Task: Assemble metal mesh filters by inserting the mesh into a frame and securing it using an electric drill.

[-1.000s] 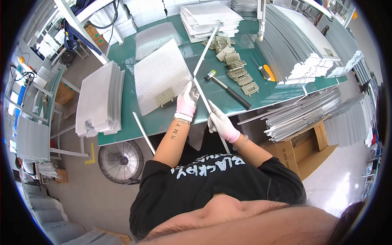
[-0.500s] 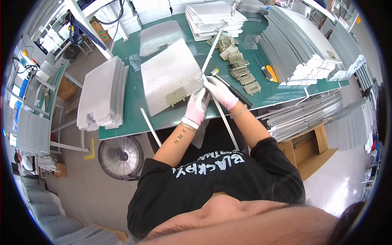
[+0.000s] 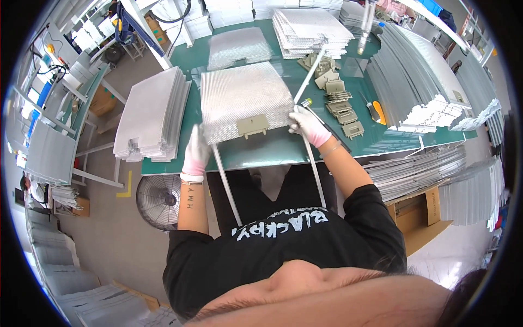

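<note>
A: Where is the mesh sheet (image 3: 245,90) now?
B: It lies by the middle of the near edge of the green table (image 3: 267,155), between the two gloved hands. The left hand (image 3: 195,152) has its fingers almost straight, at the sheet's near-left corner. The right hand (image 3: 310,125) has bent fingers at its near-right corner.
A: Do they grip it?
B: I cannot tell. The left thumb is hidden, and for the right fingers I cannot say whether they close on the sheet or on the white rod (image 3: 310,71) beside it.
A: How many things can you count?
B: One khaki plate (image 3: 252,125) is on the sheet, at its near side. Three lengths of rod are visible: one beyond the right hand, and two crossing the table's near edge; the right two may be one piece. I see one hammer (image 3: 324,117) just beside the right hand, and one stack of white sheets (image 3: 150,111) at the table's near-left corner. The row of khaki plates (image 3: 340,106) overlaps too much for counting.
A: And the writing?
B: Big pale letters cross the black shirt (image 3: 283,240), and small dark letters stand on the left forearm (image 3: 192,210).
</note>
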The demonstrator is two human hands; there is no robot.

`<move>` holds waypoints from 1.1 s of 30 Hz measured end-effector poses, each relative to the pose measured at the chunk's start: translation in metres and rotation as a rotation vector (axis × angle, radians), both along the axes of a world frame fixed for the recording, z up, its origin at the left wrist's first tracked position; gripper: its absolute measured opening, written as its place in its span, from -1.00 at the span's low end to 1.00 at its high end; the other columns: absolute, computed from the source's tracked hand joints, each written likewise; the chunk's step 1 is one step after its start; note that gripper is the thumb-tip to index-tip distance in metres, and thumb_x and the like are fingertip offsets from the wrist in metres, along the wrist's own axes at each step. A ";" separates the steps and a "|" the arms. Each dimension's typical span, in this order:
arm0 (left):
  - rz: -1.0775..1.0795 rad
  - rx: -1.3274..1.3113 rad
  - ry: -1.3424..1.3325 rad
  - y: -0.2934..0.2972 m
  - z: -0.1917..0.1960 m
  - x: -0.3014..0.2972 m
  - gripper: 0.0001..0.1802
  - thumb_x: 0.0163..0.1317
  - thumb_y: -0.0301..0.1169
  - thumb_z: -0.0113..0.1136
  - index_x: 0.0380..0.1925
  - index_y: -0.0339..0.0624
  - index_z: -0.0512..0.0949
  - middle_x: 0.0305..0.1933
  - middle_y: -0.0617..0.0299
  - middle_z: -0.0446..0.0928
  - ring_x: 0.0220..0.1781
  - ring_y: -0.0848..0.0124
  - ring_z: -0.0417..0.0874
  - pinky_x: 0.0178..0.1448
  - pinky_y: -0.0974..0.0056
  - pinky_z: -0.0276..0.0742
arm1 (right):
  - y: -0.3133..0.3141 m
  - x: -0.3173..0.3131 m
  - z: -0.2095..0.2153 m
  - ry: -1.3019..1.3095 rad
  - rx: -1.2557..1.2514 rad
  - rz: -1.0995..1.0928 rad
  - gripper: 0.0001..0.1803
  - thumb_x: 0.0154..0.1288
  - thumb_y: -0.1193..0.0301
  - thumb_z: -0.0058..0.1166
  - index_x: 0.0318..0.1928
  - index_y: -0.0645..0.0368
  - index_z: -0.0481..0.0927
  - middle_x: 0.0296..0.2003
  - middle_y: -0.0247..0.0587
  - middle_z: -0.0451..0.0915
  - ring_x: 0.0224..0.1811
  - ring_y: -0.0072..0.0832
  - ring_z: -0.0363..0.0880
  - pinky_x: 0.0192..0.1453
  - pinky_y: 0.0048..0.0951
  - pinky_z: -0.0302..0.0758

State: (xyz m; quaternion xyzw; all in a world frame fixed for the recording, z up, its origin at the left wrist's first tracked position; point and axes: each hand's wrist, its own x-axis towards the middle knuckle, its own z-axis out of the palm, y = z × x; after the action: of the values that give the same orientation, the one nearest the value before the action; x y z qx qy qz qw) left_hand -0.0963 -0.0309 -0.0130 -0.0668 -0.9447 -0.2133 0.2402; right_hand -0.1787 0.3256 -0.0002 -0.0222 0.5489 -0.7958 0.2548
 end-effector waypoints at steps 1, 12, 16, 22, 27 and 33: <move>-0.253 0.746 -0.253 0.006 0.018 0.000 -0.42 0.42 -0.38 0.03 0.36 -0.39 0.18 0.20 0.07 0.46 0.18 0.33 0.52 0.26 0.23 0.51 | 0.009 0.005 -0.001 0.047 -0.031 -0.041 -0.89 0.42 0.46 -0.07 -0.08 0.09 0.40 -0.43 -0.46 0.31 -0.50 -0.64 0.29 -0.31 -0.45 0.43; -0.382 1.212 -0.201 0.074 0.090 0.021 -0.33 0.31 -0.64 0.02 0.41 -0.38 0.09 0.02 0.26 0.46 -0.14 0.62 0.48 0.06 0.43 0.52 | 0.047 0.069 0.056 0.318 -0.068 -0.272 -0.79 0.42 0.46 -0.09 0.02 0.22 0.39 -0.43 -0.42 0.35 -0.47 -0.64 0.32 -0.25 -0.45 0.47; -0.385 1.240 -0.081 0.073 0.102 0.048 -0.23 0.30 -0.64 -0.05 0.50 -0.33 -0.06 -0.22 0.38 0.31 -0.28 0.67 0.32 0.04 0.57 0.26 | 0.043 0.087 0.068 0.411 -0.054 -0.290 -0.80 0.40 0.48 -0.11 -0.01 0.23 0.39 -0.40 -0.38 0.39 -0.45 -0.64 0.34 -0.24 -0.44 0.48; -0.338 1.608 -0.025 0.040 0.095 0.075 -0.59 0.33 -0.60 0.09 0.17 -0.34 0.36 -0.38 0.30 0.54 -0.36 0.54 0.58 -0.24 0.45 0.50 | 0.020 0.102 0.108 0.637 0.021 -0.288 -0.55 0.37 0.55 -0.11 0.26 0.31 0.32 -0.25 -0.40 0.50 -0.35 -0.71 0.39 -0.17 -0.62 0.41; -0.334 0.835 0.360 0.032 0.141 0.057 -0.56 0.46 -0.52 -0.09 0.28 -0.49 0.24 0.17 -0.11 0.40 -0.16 0.45 0.50 0.00 0.26 0.49 | -0.005 0.071 0.170 0.887 0.028 -0.307 -0.51 0.39 0.58 -0.15 0.32 0.35 0.30 -0.01 -0.35 0.51 -0.04 -0.69 0.40 0.16 -0.55 0.33; -0.373 1.175 0.343 0.024 0.173 -0.024 -0.64 0.49 -0.47 -0.10 0.23 -0.37 0.33 -0.30 0.35 0.39 -0.39 0.68 0.31 -0.27 0.54 0.31 | -0.005 0.009 0.186 0.933 0.103 -0.569 -0.84 0.39 0.50 0.10 -0.35 0.13 0.41 -0.49 -0.60 0.36 -0.44 -0.84 0.22 -0.37 -0.65 0.23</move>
State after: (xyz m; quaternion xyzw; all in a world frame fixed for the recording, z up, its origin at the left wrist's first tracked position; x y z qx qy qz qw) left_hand -0.1206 -0.0065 0.1605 -0.1204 -0.5909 -0.7200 0.3434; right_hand -0.1698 0.3209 0.1861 -0.2109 0.6264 -0.7111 -0.2400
